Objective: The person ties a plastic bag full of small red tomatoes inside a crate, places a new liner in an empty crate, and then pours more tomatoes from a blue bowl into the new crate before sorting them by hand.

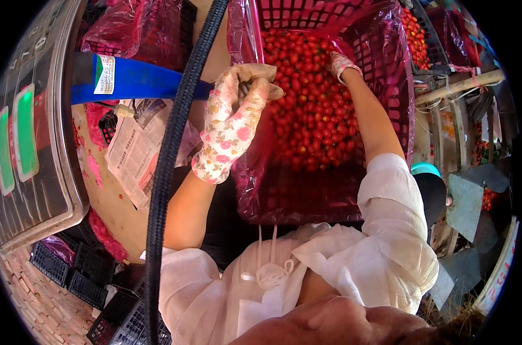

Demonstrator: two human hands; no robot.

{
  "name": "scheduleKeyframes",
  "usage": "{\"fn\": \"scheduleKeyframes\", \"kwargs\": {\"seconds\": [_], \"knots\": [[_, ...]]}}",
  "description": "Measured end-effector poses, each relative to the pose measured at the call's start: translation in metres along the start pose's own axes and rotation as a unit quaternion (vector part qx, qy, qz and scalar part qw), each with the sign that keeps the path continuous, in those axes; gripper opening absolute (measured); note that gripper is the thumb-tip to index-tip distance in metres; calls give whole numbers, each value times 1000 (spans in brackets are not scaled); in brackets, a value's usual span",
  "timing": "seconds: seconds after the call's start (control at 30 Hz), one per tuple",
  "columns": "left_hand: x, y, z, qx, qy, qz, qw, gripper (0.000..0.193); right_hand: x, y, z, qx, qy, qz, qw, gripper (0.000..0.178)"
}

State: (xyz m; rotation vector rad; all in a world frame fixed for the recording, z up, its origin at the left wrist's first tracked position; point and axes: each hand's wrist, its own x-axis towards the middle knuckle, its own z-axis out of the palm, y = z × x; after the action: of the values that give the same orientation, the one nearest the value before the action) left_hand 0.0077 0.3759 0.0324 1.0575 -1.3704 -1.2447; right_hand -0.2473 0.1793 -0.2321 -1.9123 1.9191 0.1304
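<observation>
A dark crate (408,115) lined with reddish-purple see-through film (246,190) stands in front of me, holding a heap of small red tomatoes (307,115). Both my hands wear pale gloves with a floral print, soiled at the fingers. My left hand (232,112) is above the crate's left side with its fingers curled inward; what they hold, if anything, is hidden. Against the right inner side of the crate, my right hand (342,66) reaches down at the edge of the tomatoes. Its fingertips are small and partly hidden, so their closing does not show.
At left is a metal-framed scale display (28,132) with green panels, beside a blue bar (140,80). A black braided cable (174,132) crosses the view. Newspaper (137,152) lies on the floor. Black crates (88,287) sit lower left; another tomato crate (416,40) is upper right.
</observation>
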Motion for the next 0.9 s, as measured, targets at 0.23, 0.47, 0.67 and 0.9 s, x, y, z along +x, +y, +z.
{"fn": "scheduleKeyframes", "kwargs": {"seconds": [0.23,0.47,0.67,0.9], "knots": [[9,-14,17,-143,-78,-102,981,32,-44,-17,-60,-534,99,-221,810,50],[23,-44,2,-456,-151,-140,866,56,-209,-133,-163,64,312,-517,794,46],[24,-14,21,-507,-85,-209,832,37,-163,-88,-113,404,302,-293,812,12],[14,1,-4,-440,-32,-188,877,38,-166,-106,7,-271,-25,-268,924,52]]}}
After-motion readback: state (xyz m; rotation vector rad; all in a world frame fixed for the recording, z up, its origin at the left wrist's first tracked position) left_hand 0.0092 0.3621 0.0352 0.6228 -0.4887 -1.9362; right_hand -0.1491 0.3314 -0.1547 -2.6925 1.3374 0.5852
